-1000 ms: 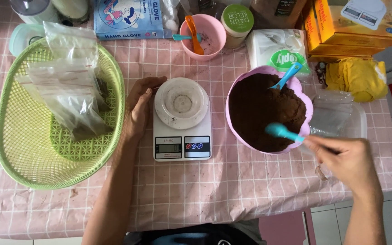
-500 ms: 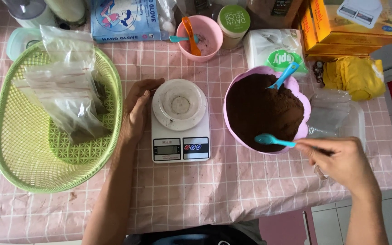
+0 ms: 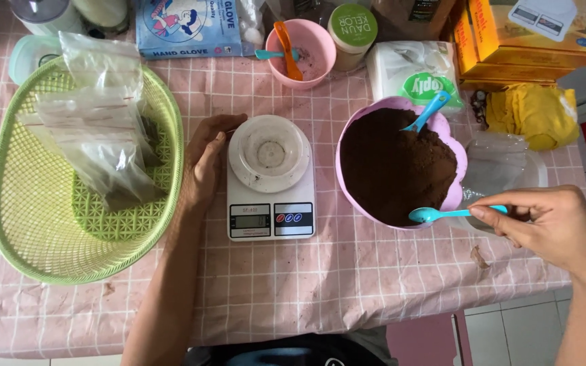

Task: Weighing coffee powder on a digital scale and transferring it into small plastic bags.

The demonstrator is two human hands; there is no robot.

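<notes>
Spoon (image 3: pixel 452 213), light blue, lies level, pinched by its handle between thumb and fingertips of the right hand (image 3: pixel 551 227); its bowl rests at the near rim of the pink bowl (image 3: pixel 456 146), right of the scale (image 3: pixel 270 179). Bowl of the spoon looks empty.

Head view, versus 0.5 s ago: spoon bowl has drawn slightly outward, from over the brown powder (image 3: pixel 395 166) to the pink rim. Versus 1.0 s ago it sat further in, over the powder. Right hand has shifted little.

Left hand (image 3: pixel 206 163): fingers curled loosely against the left edge of the scale, gripping nothing; position unchanged across the frames.

Scale: white round lid-like dish on the platform, display facing the person. A second blue spoon (image 3: pixel 428 112) stands in the powder at the far side of the pink bowl. Left of the scale, green basket (image 3: pixel 42 251) holding clear plastic bags (image 3: pixel 100 129). Beyond the scale, small pink bowl (image 3: pixel 306 57) with an orange spoon (image 3: pixel 286 41).
</notes>
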